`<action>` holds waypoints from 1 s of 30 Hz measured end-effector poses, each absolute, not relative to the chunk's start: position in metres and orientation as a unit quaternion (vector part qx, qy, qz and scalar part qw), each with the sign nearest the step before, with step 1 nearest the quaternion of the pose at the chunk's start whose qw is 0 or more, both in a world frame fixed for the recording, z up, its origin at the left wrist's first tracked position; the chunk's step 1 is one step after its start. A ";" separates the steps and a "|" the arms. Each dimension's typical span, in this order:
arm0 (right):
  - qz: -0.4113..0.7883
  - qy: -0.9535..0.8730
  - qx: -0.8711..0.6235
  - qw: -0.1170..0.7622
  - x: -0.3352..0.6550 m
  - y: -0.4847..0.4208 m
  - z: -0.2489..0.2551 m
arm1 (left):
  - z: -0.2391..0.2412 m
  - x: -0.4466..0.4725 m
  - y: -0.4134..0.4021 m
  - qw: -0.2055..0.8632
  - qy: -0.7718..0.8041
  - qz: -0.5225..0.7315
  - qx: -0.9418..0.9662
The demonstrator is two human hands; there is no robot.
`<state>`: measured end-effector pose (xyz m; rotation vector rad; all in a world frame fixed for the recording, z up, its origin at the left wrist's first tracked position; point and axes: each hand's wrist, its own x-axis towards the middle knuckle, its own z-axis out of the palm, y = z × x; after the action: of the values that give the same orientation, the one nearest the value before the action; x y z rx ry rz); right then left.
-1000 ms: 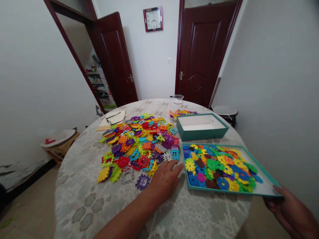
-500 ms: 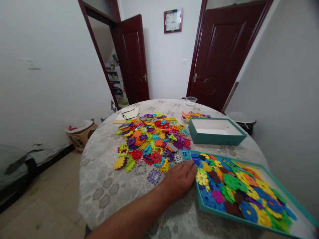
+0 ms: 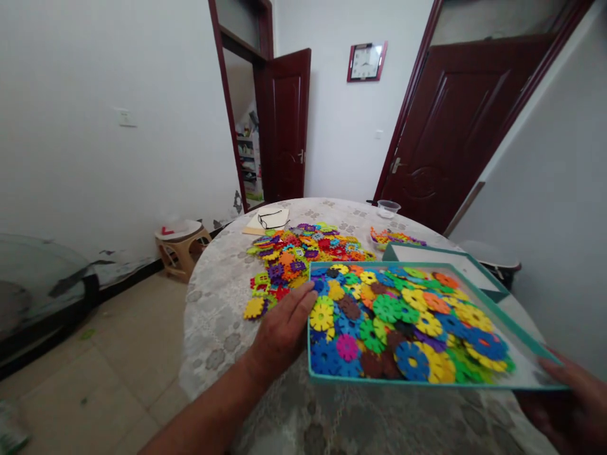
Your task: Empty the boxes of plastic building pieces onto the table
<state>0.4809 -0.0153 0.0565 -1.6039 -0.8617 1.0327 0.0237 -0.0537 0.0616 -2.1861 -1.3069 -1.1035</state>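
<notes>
Between my two hands is a shallow teal box lid (image 3: 398,382), raised above the table and holding many flat notched plastic discs (image 3: 386,308) in blue, yellow, green, brown and orange. My left hand (image 3: 283,325) grips the lid's left side, its fingers over the rim and the thumb hidden. At the lid's near right corner, my right hand (image 3: 564,395) is closed on the edge, partly blurred and cut by the frame. Behind the lid lies a pile of colourful toothed square tiles (image 3: 303,249), partly covered by it.
A teal box with a white inside (image 3: 431,254) stands behind the lid. Farther back are glasses (image 3: 272,220) on a paper pad (image 3: 253,229), small colourful pieces (image 3: 393,237) and a clear plastic bowl (image 3: 387,209). A stool (image 3: 183,253) stands left of the round table (image 3: 213,316).
The lid of discs has risen off the table and shifted left, now overlapping the tile pile and the box. My right hand has come into view on its corner. The camera has turned.
</notes>
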 end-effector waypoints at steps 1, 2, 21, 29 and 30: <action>0.448 -0.360 -0.636 0.515 0.463 -0.005 0.067 | 0.062 0.013 -0.052 0.176 -0.478 -0.393 -0.765; 0.472 -0.377 -0.605 0.518 0.444 0.007 0.076 | 0.062 0.003 -0.050 0.171 -0.491 -0.396 -0.757; 0.531 -0.455 -0.578 0.422 0.312 0.157 0.114 | 0.052 -0.082 0.036 0.002 -0.608 -0.398 -0.686; 0.480 -0.578 -0.463 0.469 0.297 0.193 0.106 | 0.053 -0.097 0.084 -0.043 -0.622 -0.440 -0.646; 0.458 -0.599 -0.462 0.468 0.295 0.199 0.106 | 0.051 -0.097 0.091 -0.050 -0.623 -0.451 -0.638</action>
<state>0.2948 0.1988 0.1063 -1.1329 -1.4688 1.1226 -0.0975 0.0906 0.0512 -2.0694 -2.0202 -1.4633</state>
